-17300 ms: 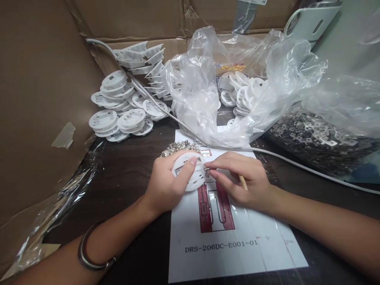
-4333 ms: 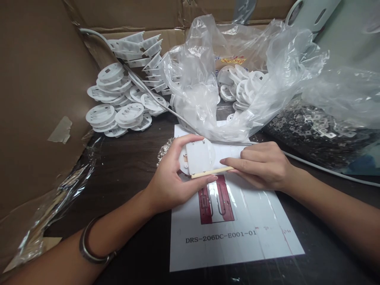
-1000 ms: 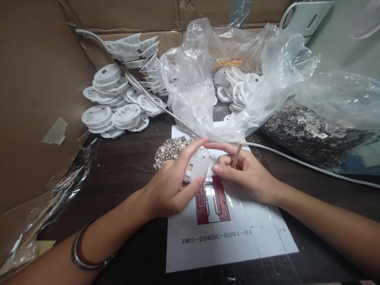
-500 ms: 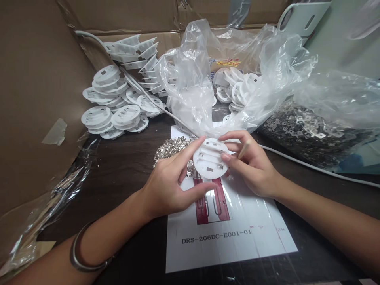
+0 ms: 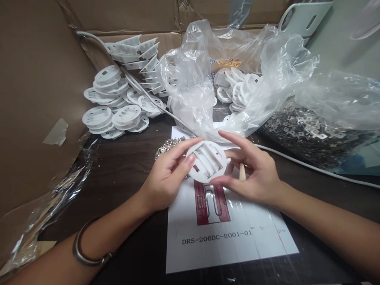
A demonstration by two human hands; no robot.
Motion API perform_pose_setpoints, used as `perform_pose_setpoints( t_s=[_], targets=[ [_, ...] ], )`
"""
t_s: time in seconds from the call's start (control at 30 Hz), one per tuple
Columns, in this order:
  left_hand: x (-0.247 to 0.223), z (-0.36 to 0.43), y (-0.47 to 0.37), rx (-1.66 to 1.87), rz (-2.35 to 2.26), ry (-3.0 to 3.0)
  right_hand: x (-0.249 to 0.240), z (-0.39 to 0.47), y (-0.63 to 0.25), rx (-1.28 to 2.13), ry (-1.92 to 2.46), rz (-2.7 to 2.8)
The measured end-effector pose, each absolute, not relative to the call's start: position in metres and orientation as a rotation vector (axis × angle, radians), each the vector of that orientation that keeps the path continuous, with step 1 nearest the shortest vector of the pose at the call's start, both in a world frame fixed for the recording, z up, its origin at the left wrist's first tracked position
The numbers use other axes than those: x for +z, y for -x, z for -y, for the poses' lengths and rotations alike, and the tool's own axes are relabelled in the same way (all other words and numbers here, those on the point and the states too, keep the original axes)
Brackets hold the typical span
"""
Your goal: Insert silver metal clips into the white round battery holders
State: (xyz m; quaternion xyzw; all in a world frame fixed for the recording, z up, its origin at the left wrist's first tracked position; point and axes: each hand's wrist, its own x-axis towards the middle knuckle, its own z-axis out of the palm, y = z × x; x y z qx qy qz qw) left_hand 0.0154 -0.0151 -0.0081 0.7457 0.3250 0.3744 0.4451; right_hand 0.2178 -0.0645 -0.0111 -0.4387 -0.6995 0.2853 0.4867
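Note:
A round white plastic battery holder (image 5: 204, 162), with small metal springs in its slots, is tilted above the printed sheet. My left hand (image 5: 166, 178) pinches its left side, thumb on the face and fingers behind. My right hand (image 5: 258, 174) has its thumb at the lower right edge of the holder, its forefinger raised off it. Tucked in the fingers of that hand is a short pale stick (image 5: 242, 173), probably wooden; the rest of it is hidden. Behind my left hand lies a heap of small metal contacts (image 5: 168, 146), partly covered by the hand.
Stacks of white round holders (image 5: 111, 113) stand at the back left. An open plastic bag (image 5: 196, 99) with more holders is behind my hands. A bag of metal plates (image 5: 314, 134) sits at the right. A white cable (image 5: 297, 158) crosses the table. The printed sheet (image 5: 237, 253) lies below.
The battery holder has turned in my hands. My left thumb has moved from below onto its face; my right thumb has slid from its face to the lower right edge.

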Motion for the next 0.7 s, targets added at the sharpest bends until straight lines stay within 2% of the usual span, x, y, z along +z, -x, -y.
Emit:
perform_pose_setpoints(
  t_s=[0.13, 0.23, 0.37, 0.43, 0.57, 0.7],
  targets=[
    [-0.005, 0.013, -0.017, 0.841, -0.758, -1.675, -0.013, 0.066, -0.214, 0.532, 0.976, 1.890],
    [-0.002, 0.018, -0.022, 0.750, -0.773, -1.364, -0.014, 0.065, -0.210, 0.506, 1.063, 1.799],
    [0.009, 0.016, -0.024, 0.673, -0.883, -1.321, -0.015, 0.066, -0.209, 0.627, 1.129, 1.645],
    [0.020, 0.005, -0.020, 0.810, -1.006, -1.349, -0.016, 0.068, -0.209, 0.724, 1.120, 1.602],
    [0.044, -0.032, 0.009, 1.309, -1.346, -1.147, -0.014, 0.069, -0.212, 0.768, 1.106, 1.590],
    [0.050, -0.069, 0.057, 1.539, -1.549, -1.075, -0.015, 0.066, -0.215, 0.745, 1.132, 1.596]
  ],
)
